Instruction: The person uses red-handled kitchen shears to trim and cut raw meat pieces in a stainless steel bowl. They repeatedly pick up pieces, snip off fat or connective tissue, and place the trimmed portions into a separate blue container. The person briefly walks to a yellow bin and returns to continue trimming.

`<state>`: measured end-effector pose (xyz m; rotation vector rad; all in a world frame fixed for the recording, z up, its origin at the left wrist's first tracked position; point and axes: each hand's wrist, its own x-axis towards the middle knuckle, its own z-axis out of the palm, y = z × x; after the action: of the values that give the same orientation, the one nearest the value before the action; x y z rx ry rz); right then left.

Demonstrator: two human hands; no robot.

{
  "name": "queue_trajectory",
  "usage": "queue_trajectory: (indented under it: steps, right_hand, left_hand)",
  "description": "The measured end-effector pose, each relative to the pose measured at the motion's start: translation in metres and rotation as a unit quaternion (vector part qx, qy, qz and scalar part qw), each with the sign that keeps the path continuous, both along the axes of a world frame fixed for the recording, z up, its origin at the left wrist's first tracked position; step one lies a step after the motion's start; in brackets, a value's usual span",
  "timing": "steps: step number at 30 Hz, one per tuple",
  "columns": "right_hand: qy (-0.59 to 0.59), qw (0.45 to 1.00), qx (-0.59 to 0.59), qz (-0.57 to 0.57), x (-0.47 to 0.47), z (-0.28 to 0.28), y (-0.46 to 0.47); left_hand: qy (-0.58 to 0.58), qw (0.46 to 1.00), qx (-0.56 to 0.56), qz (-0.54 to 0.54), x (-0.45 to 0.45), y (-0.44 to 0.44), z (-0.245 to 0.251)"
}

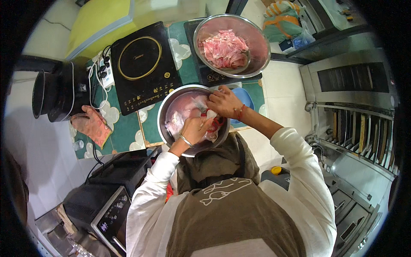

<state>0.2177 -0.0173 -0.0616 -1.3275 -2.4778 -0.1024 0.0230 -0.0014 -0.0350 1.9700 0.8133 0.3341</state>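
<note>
In front of me a steel bowl [162, 136] holds pinkish liquid and pale raw meat pieces [175, 123], and overlaps the table's front edge. My left hand [195, 130], with a silver bangle at the wrist, is inside the bowl with its fingers closed around a pale whitish piece of meat [211, 114]. Over the right rim, my right hand [224, 103] curls its fingers on the same piece. Beside the hands is a red looped object [215, 124], perhaps scissor handles, partly hidden. Behind stands a larger steel bowl [259, 48] with a heap of sliced pink meat [226, 48].
A black induction cooker [141, 61] lies at the back left, near a power strip [107, 75] with cords. An oven mitt [91, 125] rests on the green patterned tabletop [123, 130]. A blue dish [242, 99] sits right of the near bowl. An oven [106, 212] stands lower left.
</note>
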Motion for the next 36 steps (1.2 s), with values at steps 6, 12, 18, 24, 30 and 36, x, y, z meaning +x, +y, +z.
queue_trajectory:
  steps: [6, 12, 18, 24, 30, 36]
  right_hand:
    - [-0.017, 1.0, -0.013, 0.003, 0.004, 0.004, 0.0]
    - [-0.031, 0.999, -0.013, 0.013, 0.009, 0.0, -0.007]
    - [-0.019, 0.998, -0.02, 0.053, 0.013, 0.0, -0.012]
    - [0.005, 0.996, -0.019, 0.091, 0.015, 0.006, -0.015]
    - [0.011, 0.994, -0.019, 0.106, 0.012, 0.01, -0.016]
    - [0.032, 0.99, -0.046, 0.128, 0.009, 0.014, -0.018]
  left_hand:
    - [0.099, 0.994, -0.042, -0.034, -0.002, 0.001, -0.011]
    - [0.049, 0.996, -0.043, -0.058, -0.006, -0.003, -0.015]
    - [0.074, 0.987, -0.115, -0.085, -0.01, -0.003, -0.005]
    - [0.095, 0.978, -0.107, -0.152, -0.017, 0.002, 0.003]
    - [0.089, 0.981, -0.041, -0.167, -0.024, 0.004, -0.005]
    - [0.097, 0.974, -0.056, -0.198, -0.036, 0.008, -0.009]
